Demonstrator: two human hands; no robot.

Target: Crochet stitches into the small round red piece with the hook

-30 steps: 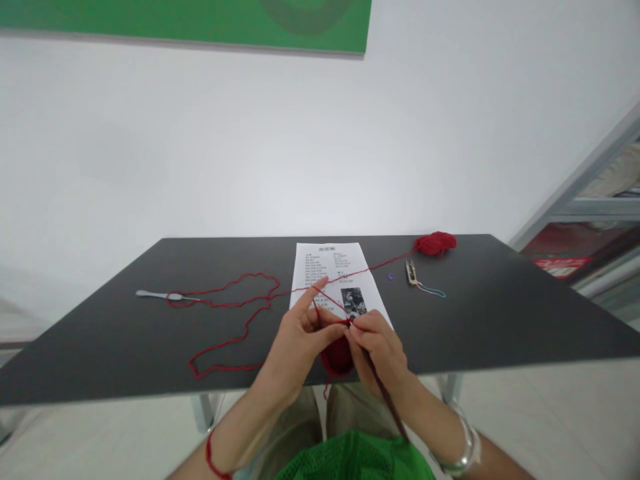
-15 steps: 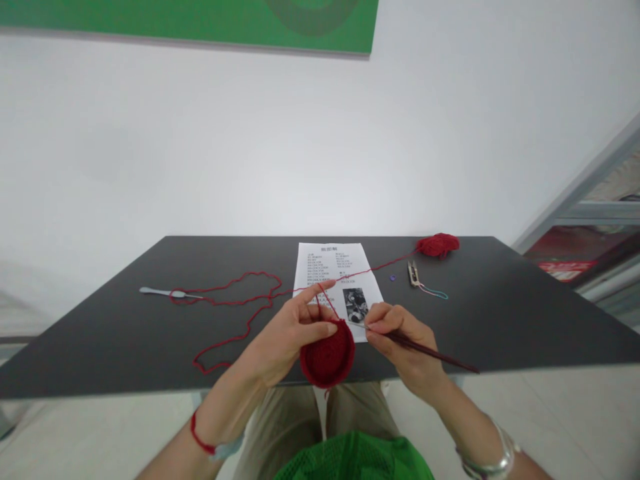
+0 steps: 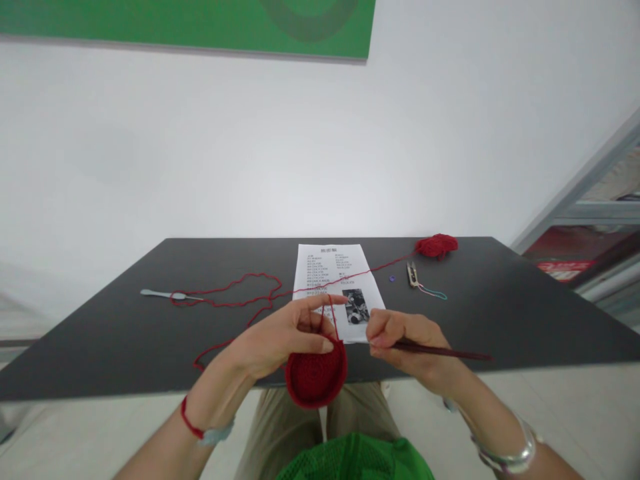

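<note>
**Your left hand [image 3: 280, 333] pinched the red crochet disc [image 3: 316, 377]; your right hand [image 3: 406, 347] held the dark crochet hook [image 3: 440, 351]**

You gripped the upper rim of the disc between your left thumb and fingers, with your left index finger stretched out to the right. The disc hung below that hand, across the near edge of the dark tabletop [image 3: 100, 347], above your khaki trousers [image 3: 295, 427]. A strand of red yarn [image 3: 333, 317] rose from its rim toward your left index finger. Your right thumb and fingers were closed around the hook, whose shaft pointed right and whose tip was hidden in your hand. That hand sat just beside the disc, not touching it.

Beyond your hands, a printed pattern sheet [image 3: 325, 273] with a small photo [image 3: 356, 307] lay on the table. A yarn strand ran across it to the red yarn ball [image 3: 437, 245] at the far edge. To the left, a loose length of yarn [image 3: 225, 291] looped over the end of a pale slender tool [image 3: 160, 294]. Right of the sheet lay thread snips [image 3: 413, 274] with a teal cord [image 3: 435, 294], and a small purple marker [image 3: 391, 279] lay between the sheet and the snips.
</note>
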